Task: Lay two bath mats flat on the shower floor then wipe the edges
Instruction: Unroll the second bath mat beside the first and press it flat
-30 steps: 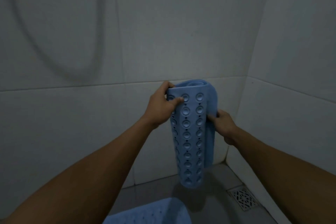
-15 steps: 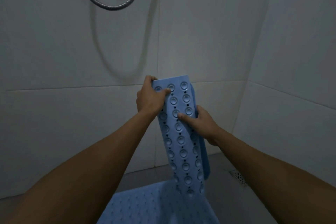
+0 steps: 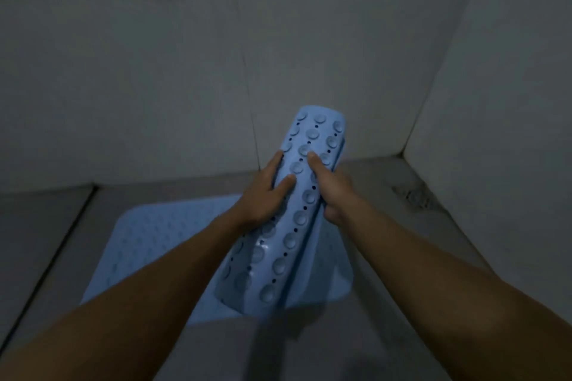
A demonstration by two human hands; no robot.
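1. Pale grey tiled back wall (image 3: 154, 71) straight ahead of me; a thin vertical grout line (image 3: 244, 71) runs down it.
2. Pale grey tiled side wall (image 3: 510, 86) on my right meets the back wall at a corner seam.
3. Dark patch of grime (image 3: 414, 195) low down, along the foot of the side wall.
4. Dark straight floor joint (image 3: 46, 260) runs diagonally at my left. Lighting dim.

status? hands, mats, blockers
Left hand, right hand both gripping rolled mat, suction cups up. First mat flat on floor. Nothing blocking.
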